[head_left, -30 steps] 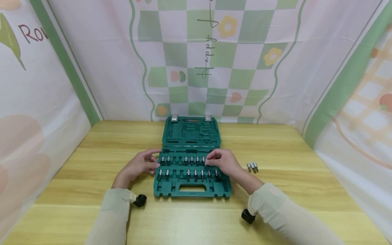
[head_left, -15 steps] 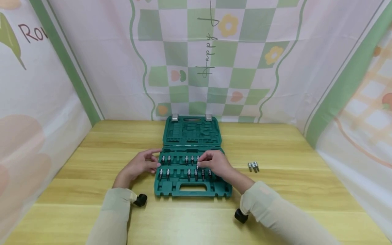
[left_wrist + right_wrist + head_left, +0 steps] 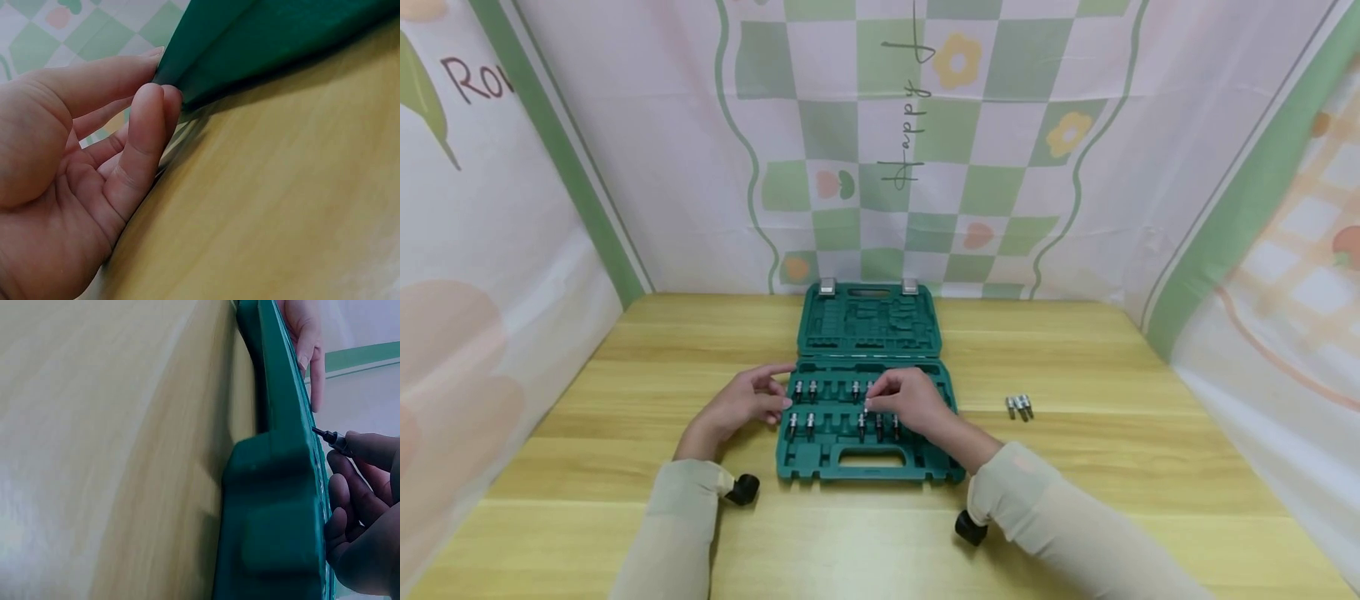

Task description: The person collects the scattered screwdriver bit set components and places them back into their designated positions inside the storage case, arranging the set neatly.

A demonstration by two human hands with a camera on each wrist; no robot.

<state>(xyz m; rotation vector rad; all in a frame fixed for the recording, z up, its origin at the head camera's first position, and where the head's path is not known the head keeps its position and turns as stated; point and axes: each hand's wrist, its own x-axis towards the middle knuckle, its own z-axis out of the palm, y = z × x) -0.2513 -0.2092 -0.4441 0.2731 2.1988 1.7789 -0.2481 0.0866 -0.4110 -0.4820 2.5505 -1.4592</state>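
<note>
A green plastic socket case (image 3: pixel 811 462) lies open on the table, with several silver-and-black bit sockets (image 3: pixel 810 423) standing in two rows. My right hand (image 3: pixel 916 402) is over the case, pinching one bit socket (image 3: pixel 337 442) between thumb and fingertips. In the right wrist view the dark bit end of that socket points toward the case. Part of the rows is hidden under the right hand. My left hand (image 3: pixel 747 402) rests against the case's left edge. In the left wrist view its thumb and fingertips touch the green wall (image 3: pixel 206 56).
Several loose bit sockets (image 3: pixel 1019 407) lie on the wooden table (image 3: pixel 1075 483) right of the case. The raised lid (image 3: pixel 869 321) with two metal latches stands behind. Printed cloth (image 3: pixel 895 125) hangs around the table's back and sides.
My right hand has moved left along the rows with the bit socket, uncovering sockets' slots at the right end. The left hand stays at the case's edge.
</note>
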